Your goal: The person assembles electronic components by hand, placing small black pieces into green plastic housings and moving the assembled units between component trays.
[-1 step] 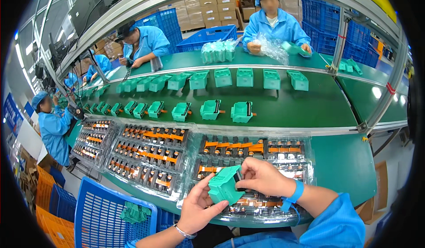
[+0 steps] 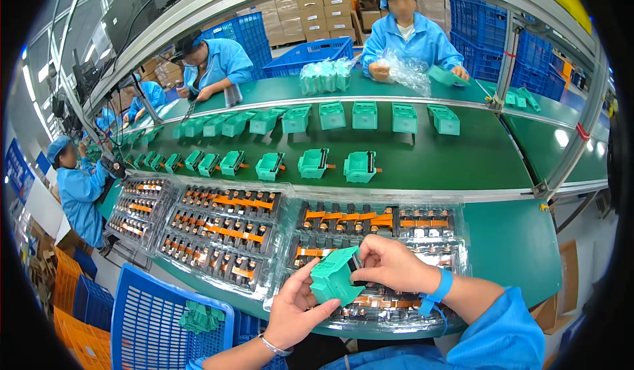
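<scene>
Over a green workbench [image 2: 512, 238] in the head view, I see the left hand [image 2: 296, 304] gripping a green box [image 2: 332, 279] above clear trays [image 2: 281, 238], the right hand [image 2: 394, 264] pinching its right edge; likely light, stiff, smooth, best held by outer walls.
</scene>
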Available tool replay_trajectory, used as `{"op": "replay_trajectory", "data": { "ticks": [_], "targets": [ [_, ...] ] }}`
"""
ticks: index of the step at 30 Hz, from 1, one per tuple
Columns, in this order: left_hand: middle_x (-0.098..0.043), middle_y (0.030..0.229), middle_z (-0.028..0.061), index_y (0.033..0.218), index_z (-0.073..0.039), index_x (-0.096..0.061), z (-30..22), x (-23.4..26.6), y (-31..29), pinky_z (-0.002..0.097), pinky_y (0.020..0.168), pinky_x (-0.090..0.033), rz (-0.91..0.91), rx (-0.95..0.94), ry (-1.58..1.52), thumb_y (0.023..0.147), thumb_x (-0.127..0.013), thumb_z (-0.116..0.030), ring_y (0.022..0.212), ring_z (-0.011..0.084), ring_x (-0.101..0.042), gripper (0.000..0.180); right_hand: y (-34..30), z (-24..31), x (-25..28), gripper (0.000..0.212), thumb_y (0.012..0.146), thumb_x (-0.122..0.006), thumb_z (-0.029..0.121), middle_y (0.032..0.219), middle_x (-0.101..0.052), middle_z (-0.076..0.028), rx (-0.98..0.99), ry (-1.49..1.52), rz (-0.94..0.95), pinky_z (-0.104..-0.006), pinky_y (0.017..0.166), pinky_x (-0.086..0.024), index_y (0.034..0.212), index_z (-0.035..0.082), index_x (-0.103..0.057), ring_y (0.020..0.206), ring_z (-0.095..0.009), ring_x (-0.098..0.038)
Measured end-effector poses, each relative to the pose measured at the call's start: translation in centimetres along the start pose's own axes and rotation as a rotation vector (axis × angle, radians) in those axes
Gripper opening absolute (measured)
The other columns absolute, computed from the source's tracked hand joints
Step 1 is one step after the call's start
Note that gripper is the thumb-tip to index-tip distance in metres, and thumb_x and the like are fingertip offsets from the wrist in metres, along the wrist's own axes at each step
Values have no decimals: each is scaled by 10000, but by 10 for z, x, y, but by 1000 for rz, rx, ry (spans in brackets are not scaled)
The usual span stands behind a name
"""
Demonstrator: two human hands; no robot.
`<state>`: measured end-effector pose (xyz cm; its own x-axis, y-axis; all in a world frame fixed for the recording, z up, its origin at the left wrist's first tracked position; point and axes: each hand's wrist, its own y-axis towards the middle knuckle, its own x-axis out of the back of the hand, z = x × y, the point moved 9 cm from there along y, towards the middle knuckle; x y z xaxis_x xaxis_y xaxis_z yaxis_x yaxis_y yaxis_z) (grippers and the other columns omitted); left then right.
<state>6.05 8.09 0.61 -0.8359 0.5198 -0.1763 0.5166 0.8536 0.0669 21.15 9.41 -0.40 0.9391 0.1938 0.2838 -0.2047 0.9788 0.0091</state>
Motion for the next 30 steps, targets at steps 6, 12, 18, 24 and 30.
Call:
{"op": "replay_trajectory", "data": {
  "ticks": [6, 12, 18, 24, 30],
  "targets": [
    [-444, 1225, 147, 1336, -18, -285, 4, 4, 1, 340, 928, -447, 2, 50, -91, 749, -644, 80, 1123, 219, -485, 695, -1, 2, -2, 282, 728, -720, 107, 718, -504, -27, 2, 81, -11, -242, 553, -422, 838, 29, -473, 629, -81, -497],
    [-442, 1204, 124, 1331, -20, -283, -7, 18, 6, 340, 919, -415, -108, -138, -37, 833, -567, 14, 1065, 201, -488, 574, 0, -5, 14, 247, 741, -694, 76, 714, -524, -34, 68, 126, -172, -232, 534, -430, 845, 22, -477, 608, -74, -509],
    [-586, 848, 97, 1071, -73, -519, -155, -123, -43, 346, 770, -461, 363, -1103, 713, 761, -569, -32, 793, 190, -563, 317, 14, -17, 35, 238, 753, -675, 32, 712, -503, -3, 159, 154, -385, -211, 553, -426, 845, 24, -456, 620, -50, -489],
    [-426, 640, 18, 1090, -193, -536, -177, -190, -89, 365, 809, -435, 251, -1352, 608, 748, -526, -145, 648, 189, -475, 346, 11, -17, 47, 231, 766, -658, 11, 796, -509, -16, 210, 206, -467, -198, 621, -447, 881, 27, -458, 704, -59, -504],
    [-477, 658, 27, 1059, -116, -575, -167, -176, -84, 389, 782, -452, 461, -1194, 565, 734, -546, -140, 674, 194, -499, 326, 10, -21, 55, 234, 767, -659, 18, 830, -517, -23, 233, 299, -516, -210, 636, -470, 897, 21, -464, 742, -78, -525]
  ]
}}
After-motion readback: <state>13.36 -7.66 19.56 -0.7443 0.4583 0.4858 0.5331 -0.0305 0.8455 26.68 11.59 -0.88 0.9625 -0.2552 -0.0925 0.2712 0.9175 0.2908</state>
